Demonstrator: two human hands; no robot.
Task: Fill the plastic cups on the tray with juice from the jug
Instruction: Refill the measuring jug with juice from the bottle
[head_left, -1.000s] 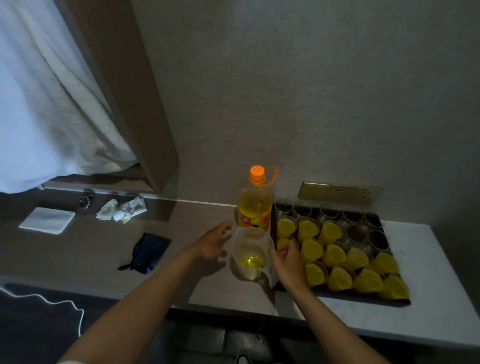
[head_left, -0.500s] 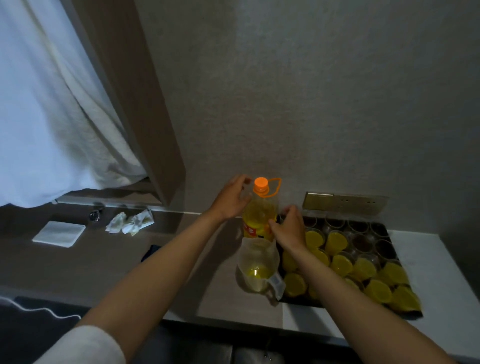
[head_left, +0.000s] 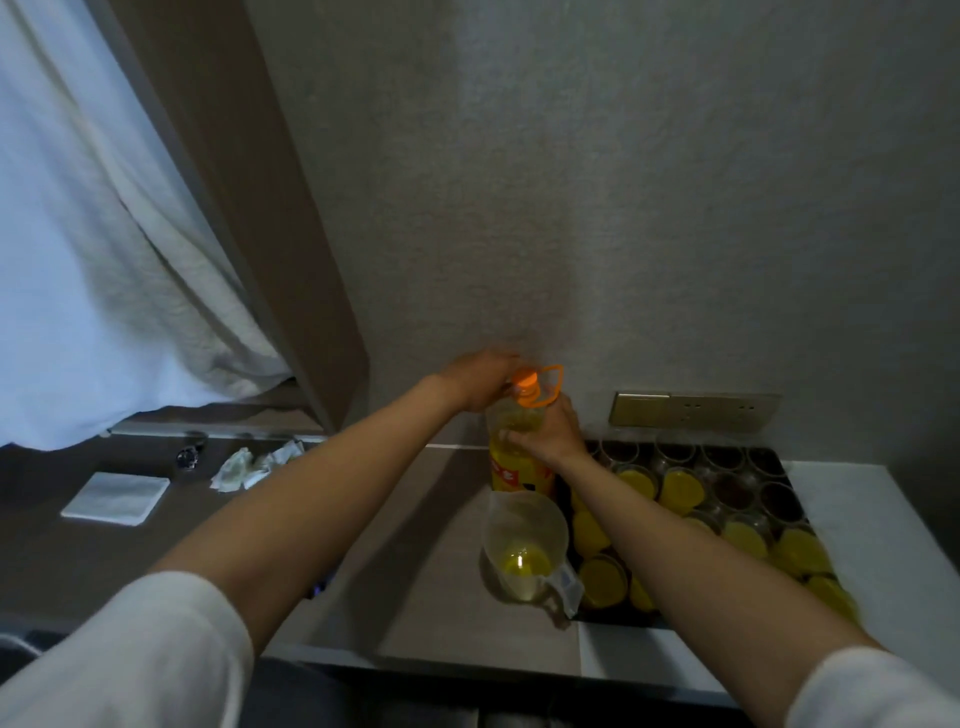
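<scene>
At frame centre, the right hand (head_left: 545, 434) grips the juice bottle (head_left: 519, 447) firmly so the left hand (head_left: 480, 379), curled over the orange cap (head_left: 524, 378), can twist it off without tipping onto the near-empty jug (head_left: 522, 545).

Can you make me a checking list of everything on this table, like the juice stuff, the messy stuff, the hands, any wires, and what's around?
Surface: brown counter with a pale section at the right.
Job's things: jug upright, little juice in the bottom; juice bottle upright, orange cap on; tray of cups, near ones yellow-filled, several far ones unfilled.
Clutter: folded white cloth, crumpled tissues, small dark round object.
Hands: left hand at the bottle's cap, blurred; right hand grips the bottle's shoulder.
Cables: nothing seen.
Surroundings: grey wall, gold socket plate, white curtain.
</scene>
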